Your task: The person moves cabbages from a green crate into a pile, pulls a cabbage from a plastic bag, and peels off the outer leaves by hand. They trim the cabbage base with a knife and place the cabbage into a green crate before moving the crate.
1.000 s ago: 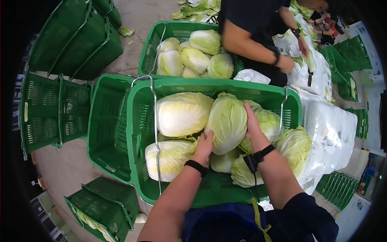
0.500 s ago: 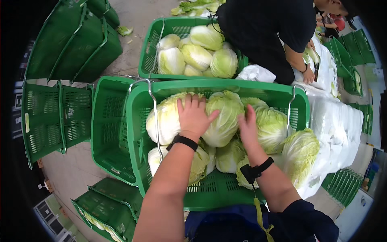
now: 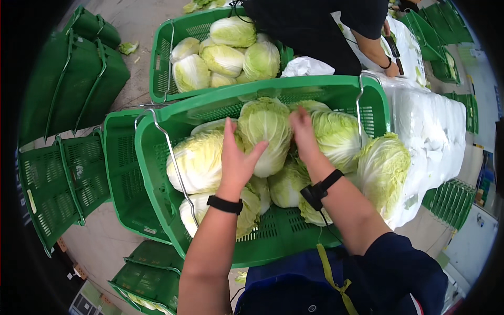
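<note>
A pale green napa cabbage [image 3: 269, 131] stands in the middle of a large green crate [image 3: 210, 98] between my two hands. My left hand [image 3: 237, 160] is open along its left side, fingers stretched and thumb spread against the leaves. On its right side is my right hand [image 3: 304, 134], open and slightly blurred, its fingertips near the leaves. Left of my left hand lies a whiter napa cabbage [image 3: 195, 163]. Another napa cabbage [image 3: 340, 136] is right of my right hand, and one more [image 3: 386, 170] rests at the crate's right end. Several others lie lower down.
Beyond stands another green crate [image 3: 157, 86] of cabbages, beside a person in dark clothes [image 3: 310, 31]. White plastic-wrapped packs [image 3: 428, 136] are stacked at right. Green crates [image 3: 52, 173] stand along the left. Metal handles [image 3: 173, 163] cross the near crate.
My left hand has come off the top of the left cabbage to the side of the middle one. My right hand stays at its right side. The view has shifted.
</note>
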`<action>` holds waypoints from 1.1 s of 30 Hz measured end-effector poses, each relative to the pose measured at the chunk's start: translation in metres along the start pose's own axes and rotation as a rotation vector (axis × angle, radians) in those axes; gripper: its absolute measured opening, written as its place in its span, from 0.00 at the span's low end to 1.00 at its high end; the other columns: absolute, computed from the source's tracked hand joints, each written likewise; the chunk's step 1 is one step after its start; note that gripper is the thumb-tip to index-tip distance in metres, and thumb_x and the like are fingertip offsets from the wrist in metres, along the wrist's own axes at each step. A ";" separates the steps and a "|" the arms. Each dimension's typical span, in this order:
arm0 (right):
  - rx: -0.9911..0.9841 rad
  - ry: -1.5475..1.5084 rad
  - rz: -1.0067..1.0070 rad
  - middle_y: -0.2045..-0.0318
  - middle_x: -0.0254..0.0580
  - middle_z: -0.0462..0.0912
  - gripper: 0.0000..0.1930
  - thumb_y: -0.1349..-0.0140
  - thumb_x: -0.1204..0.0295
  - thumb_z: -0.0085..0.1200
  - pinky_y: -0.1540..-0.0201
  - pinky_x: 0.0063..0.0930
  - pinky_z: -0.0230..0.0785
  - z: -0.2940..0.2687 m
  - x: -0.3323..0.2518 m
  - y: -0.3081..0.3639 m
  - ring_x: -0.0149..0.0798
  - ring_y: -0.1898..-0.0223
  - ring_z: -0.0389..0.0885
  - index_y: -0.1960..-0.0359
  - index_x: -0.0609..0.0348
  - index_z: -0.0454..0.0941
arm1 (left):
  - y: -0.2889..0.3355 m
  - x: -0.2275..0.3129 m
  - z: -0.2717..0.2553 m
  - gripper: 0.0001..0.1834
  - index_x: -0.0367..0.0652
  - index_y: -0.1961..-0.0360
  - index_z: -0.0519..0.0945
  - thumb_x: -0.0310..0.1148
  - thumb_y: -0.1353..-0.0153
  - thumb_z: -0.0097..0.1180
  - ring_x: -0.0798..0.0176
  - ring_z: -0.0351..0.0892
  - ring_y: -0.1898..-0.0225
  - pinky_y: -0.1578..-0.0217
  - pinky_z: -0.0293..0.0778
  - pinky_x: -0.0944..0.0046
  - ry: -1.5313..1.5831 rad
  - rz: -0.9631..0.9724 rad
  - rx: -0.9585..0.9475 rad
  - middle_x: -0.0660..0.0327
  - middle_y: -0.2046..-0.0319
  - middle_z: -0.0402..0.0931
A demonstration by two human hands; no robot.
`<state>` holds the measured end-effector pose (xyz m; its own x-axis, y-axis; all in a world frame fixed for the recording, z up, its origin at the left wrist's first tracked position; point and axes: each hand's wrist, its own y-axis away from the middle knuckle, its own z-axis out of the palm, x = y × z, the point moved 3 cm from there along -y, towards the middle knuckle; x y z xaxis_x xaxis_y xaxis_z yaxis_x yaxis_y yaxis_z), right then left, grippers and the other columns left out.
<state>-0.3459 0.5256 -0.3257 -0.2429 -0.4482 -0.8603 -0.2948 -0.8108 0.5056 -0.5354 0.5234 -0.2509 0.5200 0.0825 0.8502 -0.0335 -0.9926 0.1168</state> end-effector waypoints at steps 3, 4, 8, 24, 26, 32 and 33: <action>0.100 -0.040 0.118 0.43 0.51 0.66 0.36 0.39 0.51 0.47 0.42 0.31 0.57 0.009 0.002 -0.021 0.43 0.43 0.65 0.38 0.67 0.55 | -0.014 -0.005 0.013 0.56 0.23 0.39 0.49 0.42 0.61 0.71 0.40 0.62 0.43 0.44 0.61 0.55 0.073 -0.075 -0.043 0.33 0.45 0.60; 0.051 0.074 0.162 0.45 0.50 0.68 0.36 0.39 0.48 0.46 0.42 0.30 0.57 0.016 0.002 -0.031 0.42 0.44 0.66 0.40 0.67 0.58 | -0.020 -0.007 0.016 0.56 0.23 0.39 0.49 0.42 0.61 0.71 0.40 0.62 0.43 0.44 0.61 0.55 0.070 -0.071 -0.041 0.33 0.45 0.60; -0.229 -0.315 0.534 0.47 0.50 0.71 0.38 0.40 0.42 0.43 0.48 0.32 0.65 0.027 0.021 -0.042 0.40 0.50 0.72 0.41 0.64 0.62 | -0.029 -0.010 0.031 0.52 0.27 0.40 0.53 0.48 0.57 0.66 0.39 0.65 0.47 0.47 0.63 0.53 -0.113 -0.100 -0.043 0.35 0.48 0.63; 0.010 0.053 -0.005 0.43 0.57 0.65 0.44 0.47 0.52 0.57 0.41 0.33 0.58 0.019 0.023 -0.017 0.50 0.41 0.64 0.37 0.66 0.51 | -0.071 -0.039 0.056 0.39 0.25 0.52 0.66 0.51 0.52 0.60 0.36 0.67 0.51 0.50 0.65 0.51 -0.175 -0.261 0.000 0.32 0.57 0.69; -0.139 0.244 -0.084 0.43 0.60 0.65 0.49 0.55 0.51 0.63 0.43 0.33 0.61 0.017 0.014 -0.012 0.50 0.43 0.67 0.37 0.67 0.51 | -0.071 -0.044 0.060 0.39 0.23 0.54 0.67 0.51 0.53 0.60 0.37 0.69 0.51 0.50 0.66 0.53 -0.138 -0.257 -0.007 0.31 0.58 0.70; 0.066 0.678 0.052 0.48 0.58 0.70 0.46 0.54 0.56 0.64 0.43 0.32 0.61 0.018 -0.017 -0.002 0.51 0.45 0.69 0.37 0.64 0.52 | -0.093 -0.044 0.069 0.38 0.21 0.57 0.69 0.52 0.53 0.60 0.39 0.73 0.54 0.52 0.68 0.55 -0.181 -0.339 -0.049 0.33 0.59 0.73; -0.027 0.604 -0.167 0.48 0.58 0.71 0.43 0.53 0.57 0.63 0.43 0.33 0.61 0.022 -0.033 0.024 0.52 0.46 0.70 0.39 0.64 0.56 | -0.091 -0.043 0.068 0.38 0.21 0.58 0.69 0.52 0.53 0.59 0.42 0.74 0.53 0.52 0.68 0.56 -0.194 -0.357 -0.030 0.33 0.58 0.73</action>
<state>-0.3659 0.5291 -0.2839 0.3718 -0.4415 -0.8166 -0.2585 -0.8941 0.3657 -0.4969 0.6045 -0.3326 0.6548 0.4001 0.6412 0.1545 -0.9013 0.4046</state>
